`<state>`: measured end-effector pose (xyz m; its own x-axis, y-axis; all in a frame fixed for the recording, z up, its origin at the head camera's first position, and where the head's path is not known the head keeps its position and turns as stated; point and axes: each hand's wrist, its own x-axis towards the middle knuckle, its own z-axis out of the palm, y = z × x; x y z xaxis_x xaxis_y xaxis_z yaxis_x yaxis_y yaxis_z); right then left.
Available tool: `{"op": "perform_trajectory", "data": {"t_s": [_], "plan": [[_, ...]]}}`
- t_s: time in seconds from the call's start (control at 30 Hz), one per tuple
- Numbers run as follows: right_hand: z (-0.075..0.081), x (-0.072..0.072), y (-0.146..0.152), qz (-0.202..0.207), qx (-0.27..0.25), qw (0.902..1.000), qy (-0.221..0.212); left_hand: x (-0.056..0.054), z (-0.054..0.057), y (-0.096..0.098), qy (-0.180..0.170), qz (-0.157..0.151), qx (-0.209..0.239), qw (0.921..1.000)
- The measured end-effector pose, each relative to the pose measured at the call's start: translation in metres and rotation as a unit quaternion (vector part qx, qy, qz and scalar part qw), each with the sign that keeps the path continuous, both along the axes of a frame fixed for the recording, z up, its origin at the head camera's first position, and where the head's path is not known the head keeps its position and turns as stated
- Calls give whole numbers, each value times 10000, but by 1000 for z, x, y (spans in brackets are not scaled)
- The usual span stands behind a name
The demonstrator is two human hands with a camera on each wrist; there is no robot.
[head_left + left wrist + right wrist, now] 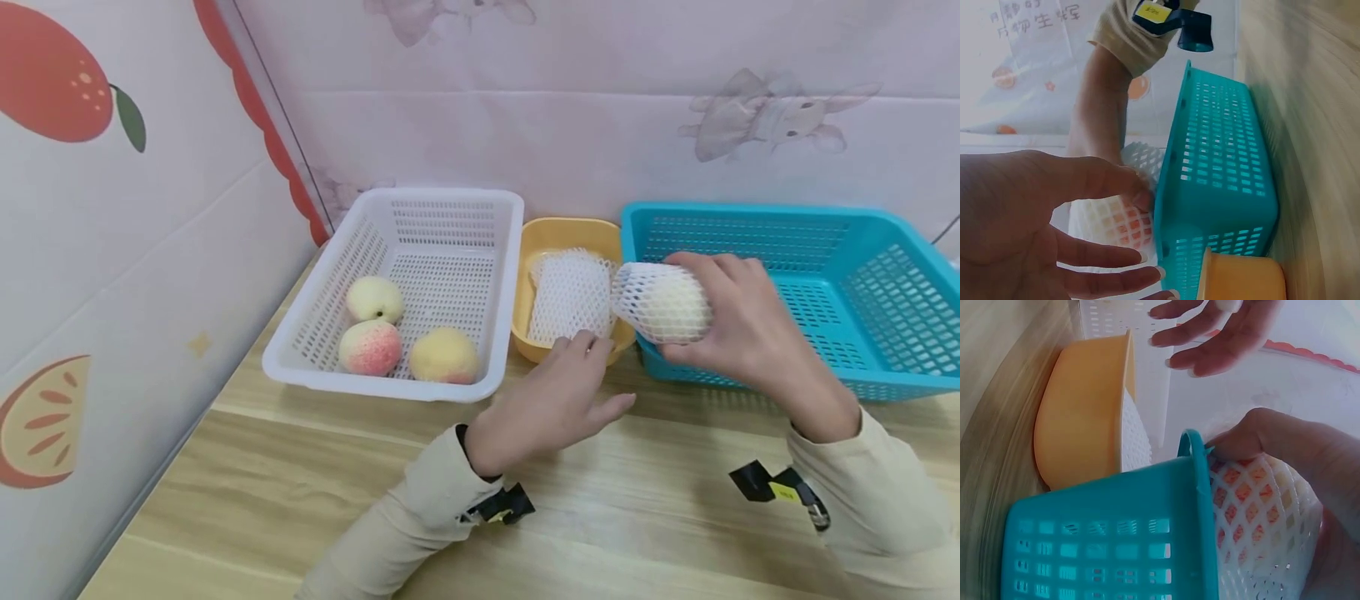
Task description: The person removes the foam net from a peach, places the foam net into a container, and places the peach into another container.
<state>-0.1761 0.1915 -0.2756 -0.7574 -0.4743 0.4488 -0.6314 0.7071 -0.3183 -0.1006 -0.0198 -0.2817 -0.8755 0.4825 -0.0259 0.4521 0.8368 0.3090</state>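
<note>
In the head view my right hand (738,321) grips a peach (677,310) wrapped in a white foam net (636,292), over the near left rim of the blue basket (840,383). The right wrist view shows red and pale peach skin through the mesh. My left hand (551,400) is held with loose, spread fingers just in front of the yellow bin (532,229), holding nothing. Flat white foam nets (573,292) lie in that bin. In the left wrist view, the left hand (1029,219) has its thumb and fingers apart, near the wrapped peach.
A white basket (300,379) stands at the left with a pale peach (375,298), a red-speckled peach (371,348) and a yellow peach (444,356) inside. All the containers stand on a wooden table (300,467) against a printed backdrop (570,142).
</note>
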Motion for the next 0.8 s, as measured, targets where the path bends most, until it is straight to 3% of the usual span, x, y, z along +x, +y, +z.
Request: {"op": "perform_trajectory", "data": {"t_s": [0.23, 0.5, 0.8], "plan": [[1, 8, -2, 51, 18, 9999, 163, 5, -3, -4, 259, -179, 11, 9995], [4, 22, -4, -145, 206, 9975, 654, 12, -3, -13, 336, -251, 119, 9990], [5, 41, -9, 345, -60, 9988, 348, 15, -5, -23, 399, -231, 240, 9986]]}}
